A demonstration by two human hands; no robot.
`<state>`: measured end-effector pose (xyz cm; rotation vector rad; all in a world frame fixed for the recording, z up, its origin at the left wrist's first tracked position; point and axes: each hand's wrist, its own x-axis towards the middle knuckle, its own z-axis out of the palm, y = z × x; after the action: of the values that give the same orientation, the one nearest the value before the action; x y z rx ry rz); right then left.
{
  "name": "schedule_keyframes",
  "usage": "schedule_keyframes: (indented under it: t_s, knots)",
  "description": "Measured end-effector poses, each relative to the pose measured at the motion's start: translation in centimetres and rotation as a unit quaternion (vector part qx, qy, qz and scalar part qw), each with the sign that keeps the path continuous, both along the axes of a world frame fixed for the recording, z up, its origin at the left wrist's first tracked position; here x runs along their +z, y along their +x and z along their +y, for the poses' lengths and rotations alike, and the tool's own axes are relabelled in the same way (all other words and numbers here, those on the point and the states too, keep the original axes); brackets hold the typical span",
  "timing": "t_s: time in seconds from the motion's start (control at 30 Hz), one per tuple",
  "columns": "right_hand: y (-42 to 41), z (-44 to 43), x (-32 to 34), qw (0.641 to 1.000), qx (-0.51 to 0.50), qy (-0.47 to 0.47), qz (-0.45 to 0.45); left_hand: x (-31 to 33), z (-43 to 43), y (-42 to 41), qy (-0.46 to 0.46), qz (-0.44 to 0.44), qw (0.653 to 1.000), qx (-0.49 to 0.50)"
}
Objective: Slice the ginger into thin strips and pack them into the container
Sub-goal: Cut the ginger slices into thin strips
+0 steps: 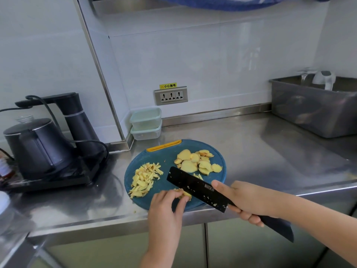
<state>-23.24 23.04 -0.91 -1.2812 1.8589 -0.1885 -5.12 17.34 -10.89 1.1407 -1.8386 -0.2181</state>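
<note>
Left hand (168, 203) pinches a ginger piece (185, 193) at the near edge of the board (170, 161); right hand (245, 200) grips the knife (195, 187) over it. Strips (144, 179) lie on the board's left, slices (197, 161) at its back, containers (146, 123) beyond.

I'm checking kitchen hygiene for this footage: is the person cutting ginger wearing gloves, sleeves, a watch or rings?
No gloves: the left hand and right hand are bare. The left forearm and right forearm are uncovered as far as the picture shows, with no sleeve edge in view. No watch, bracelet or ring shows on either.
</note>
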Motion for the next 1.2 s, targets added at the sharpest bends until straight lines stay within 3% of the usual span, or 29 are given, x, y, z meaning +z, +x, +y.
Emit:
schedule_keyframes:
  t_s: [0.47,0.6,0.7,0.83,0.93,1.07,1.2]
  knots:
    - [-1.3,-0.6,-0.9,0.996,0.01,0.049,-0.071,-0.4,-0.5,0.1,-0.026,-0.002,1.0,-0.007]
    - [-1.1,-1.1,-0.4,0.995,-0.003,0.094,-0.034,-0.3,-0.5,0.1,-0.026,-0.001,1.0,-0.017]
    - [-1.0,-1.3,-0.3,0.999,-0.002,0.051,-0.005,-0.1,-0.5,0.1,-0.026,-0.001,1.0,-0.017]
    - [0.4,-1.6,0.5,0.993,0.009,0.119,0.011,-0.1,-0.5,0.1,-0.035,0.01,0.999,-0.016]
    - [0.3,-1.7,0.2,0.997,0.01,0.053,0.057,-0.1,-0.5,0.1,-0.036,0.013,0.999,-0.016]
    - [1.8,-2.4,0.9,0.99,0.01,0.103,0.097,-0.1,-0.4,0.2,-0.037,0.019,0.999,-0.019]
    - [2.3,-2.1,1.6,0.984,0.024,0.08,0.155,-0.1,-0.3,0.0,-0.032,0.018,0.999,-0.015]
